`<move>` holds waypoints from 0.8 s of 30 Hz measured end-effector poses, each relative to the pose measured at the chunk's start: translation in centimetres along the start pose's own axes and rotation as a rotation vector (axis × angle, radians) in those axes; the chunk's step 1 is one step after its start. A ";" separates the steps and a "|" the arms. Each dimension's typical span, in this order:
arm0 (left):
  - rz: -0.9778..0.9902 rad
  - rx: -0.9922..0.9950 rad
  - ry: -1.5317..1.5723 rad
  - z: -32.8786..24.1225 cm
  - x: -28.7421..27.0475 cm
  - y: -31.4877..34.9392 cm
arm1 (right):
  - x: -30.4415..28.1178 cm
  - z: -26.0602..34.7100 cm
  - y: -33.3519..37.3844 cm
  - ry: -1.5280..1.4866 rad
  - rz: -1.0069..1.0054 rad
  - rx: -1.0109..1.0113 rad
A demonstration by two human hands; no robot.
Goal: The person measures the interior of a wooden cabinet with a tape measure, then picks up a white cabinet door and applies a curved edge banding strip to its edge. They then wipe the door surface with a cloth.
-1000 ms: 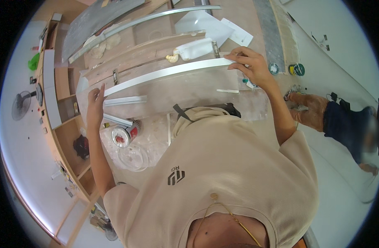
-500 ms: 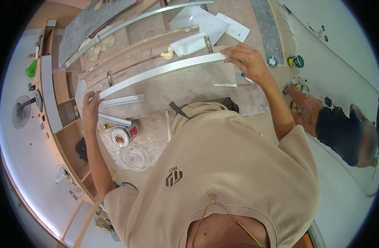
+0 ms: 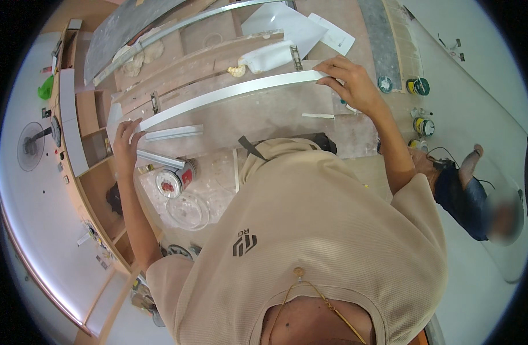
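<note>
Fingers (image 3: pixel 334 67), right hand (image 3: pixel 356 86): thumb and forefinger pinching the far right tip of a long strip, the other fingers bent beside them.
Fingers, left hand (image 3: pixel 124 148): thumb and forefinger closed about the opposite tip, the rest curled.
Long strip (image 3: pixel 232 89): stretched from hand to hand over the worktop (image 3: pixel 246 123); whether its underside touches the surface, I cannot tell.
Strip's colour: silvery white, with a soft metallic sheen along its face.
Strip's form: slim, flat-faced and even in width, with clean parallel edges; both tips are partly covered by the fingers.
Strip's line: a gentle arc, its left end lower in view; the lens bends edges, so true straightness cannot be told.
Strip's surface: smooth and plain, much cleaner than the dusty, pale pinkish-brown worktop below.
Short channel piece (image 3: pixel 174 133): similar silvery tone, ridged lengthwise, near the left hand.
Second channel piece (image 3: pixel 161 159): grooved too, angled close to a paint can (image 3: pixel 169 184) with a white and red lid.
White bottle (image 3: pixel 269 57): lying beyond the strip, a yellowish lump (image 3: pixel 237 71) at its mouth.
Metal hinges (image 3: pixel 296 58): one beside the bottle, another nearer the left hand.
</note>
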State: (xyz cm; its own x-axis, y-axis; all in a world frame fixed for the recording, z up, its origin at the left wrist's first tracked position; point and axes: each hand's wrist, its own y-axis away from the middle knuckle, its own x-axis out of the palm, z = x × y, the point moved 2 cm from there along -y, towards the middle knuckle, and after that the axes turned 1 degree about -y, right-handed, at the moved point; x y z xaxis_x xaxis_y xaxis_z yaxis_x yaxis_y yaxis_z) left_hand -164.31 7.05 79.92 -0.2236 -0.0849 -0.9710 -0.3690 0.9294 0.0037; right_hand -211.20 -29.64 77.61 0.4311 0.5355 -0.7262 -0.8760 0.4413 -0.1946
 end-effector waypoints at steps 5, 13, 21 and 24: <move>-0.127 0.066 -0.178 -7.4 -2.1 -1.4 | -0.2 0.2 -0.3 -0.020 0.025 0.061; -0.201 0.433 0.216 -25.3 7.4 -8.1 | 0.7 0.0 0.2 -0.015 -0.079 -0.016; -0.144 0.393 0.399 -27.4 9.0 -10.0 | 2.2 0.0 1.1 -0.189 -0.288 -0.014; -0.138 0.468 0.405 -28.0 9.0 -10.2 | 2.9 0.4 0.2 -0.162 -0.191 -0.064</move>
State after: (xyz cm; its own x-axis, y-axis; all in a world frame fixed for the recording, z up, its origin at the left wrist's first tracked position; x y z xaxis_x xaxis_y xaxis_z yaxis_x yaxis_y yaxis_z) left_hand -187.81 -13.23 77.82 -0.5593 -0.2593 -0.7873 -0.0054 0.9509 -0.3093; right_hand -210.06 -27.72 75.66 0.6147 0.5573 -0.5583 -0.7850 0.5017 -0.3635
